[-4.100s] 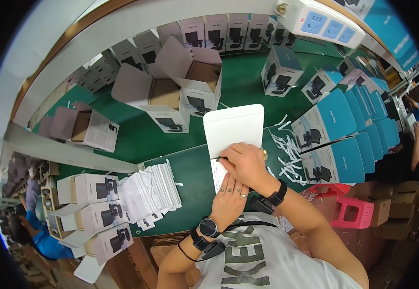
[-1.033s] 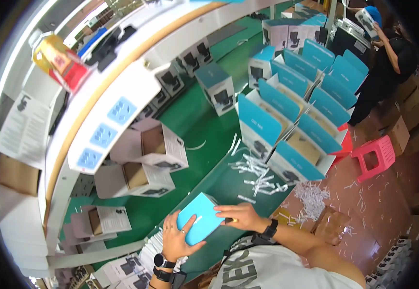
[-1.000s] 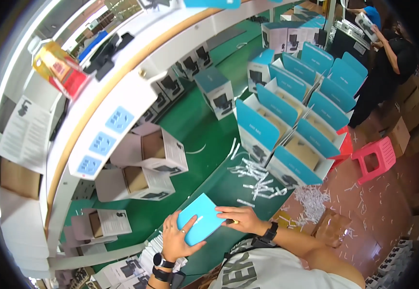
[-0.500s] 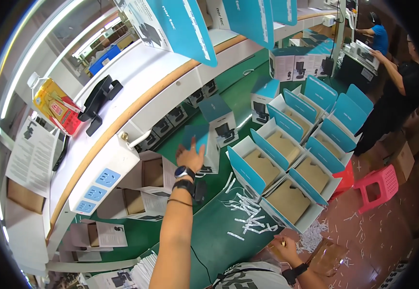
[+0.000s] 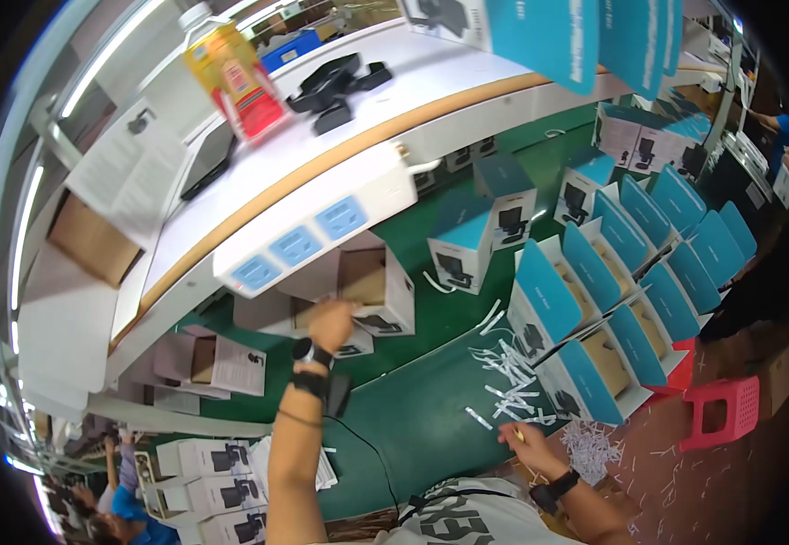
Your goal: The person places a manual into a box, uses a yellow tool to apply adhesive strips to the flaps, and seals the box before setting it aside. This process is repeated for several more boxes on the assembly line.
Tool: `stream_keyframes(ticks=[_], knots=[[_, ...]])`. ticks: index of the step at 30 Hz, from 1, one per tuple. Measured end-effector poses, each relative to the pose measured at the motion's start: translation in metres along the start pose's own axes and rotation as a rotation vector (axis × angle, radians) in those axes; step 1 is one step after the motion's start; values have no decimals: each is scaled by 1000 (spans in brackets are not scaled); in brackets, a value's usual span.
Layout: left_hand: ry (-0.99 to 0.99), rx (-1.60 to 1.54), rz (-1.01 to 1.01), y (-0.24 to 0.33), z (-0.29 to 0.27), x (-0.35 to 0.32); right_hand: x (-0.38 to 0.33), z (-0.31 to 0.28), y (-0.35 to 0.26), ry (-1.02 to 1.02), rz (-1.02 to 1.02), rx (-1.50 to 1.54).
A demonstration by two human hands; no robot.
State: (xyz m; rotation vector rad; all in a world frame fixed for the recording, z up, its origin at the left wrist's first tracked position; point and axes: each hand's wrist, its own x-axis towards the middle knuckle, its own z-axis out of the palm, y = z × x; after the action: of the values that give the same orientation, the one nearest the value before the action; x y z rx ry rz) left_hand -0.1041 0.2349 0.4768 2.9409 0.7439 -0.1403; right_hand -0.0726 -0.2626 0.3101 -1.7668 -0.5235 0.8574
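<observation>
My left hand (image 5: 333,324) reaches in at the front of an open box (image 5: 393,289) under the shelf; its fingers are blurred and partly hidden, so their grip does not show. A second open box (image 5: 351,343) lies below the hand, with brown cardboard inside. My right hand (image 5: 534,450) is closed over the green table's edge, with a small yellowish thing (image 5: 519,437) between its fingers, too small to name. Right of the left hand stands a closed box (image 5: 463,243) with a teal top. Torn white paper strips (image 5: 510,377) lie between the hands.
Several open boxes with teal lids (image 5: 585,368) stand together at the right. A socket strip (image 5: 308,232) hangs under the white shelf, which bears a bottle (image 5: 236,77) and black plastic part (image 5: 335,86). A pink stool (image 5: 723,413) stands right; people work at the far right and lower left.
The view has swung left. My left hand has left the teal-topped closed box and moved left to the open boxes under the shelf. My right hand still holds the small yellowish thing.
</observation>
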Motion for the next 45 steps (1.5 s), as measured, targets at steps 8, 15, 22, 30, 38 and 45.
stream_keyframes(ticks=[8, 15, 22, 30, 38, 45], knots=[[392, -83, 538, 17, 15, -238, 72, 76, -132, 168, -336, -78], [625, -507, -397, -59, 142, -327, 51, 127, -124, 227, -190, 99], [614, 75, -1098, -249, 292, -450, 31, 189, -138, -52, -266, 166], [152, -501, -1185, -250, 223, -415, 0, 118, -91, -330, 65, 82], [1176, -1847, -255, -125, 84, -377, -29, 130, -43, -197, 332, 195], [1129, -1393, 316, -26, 13, -340, -32, 125, -34, -239, 404, 174]])
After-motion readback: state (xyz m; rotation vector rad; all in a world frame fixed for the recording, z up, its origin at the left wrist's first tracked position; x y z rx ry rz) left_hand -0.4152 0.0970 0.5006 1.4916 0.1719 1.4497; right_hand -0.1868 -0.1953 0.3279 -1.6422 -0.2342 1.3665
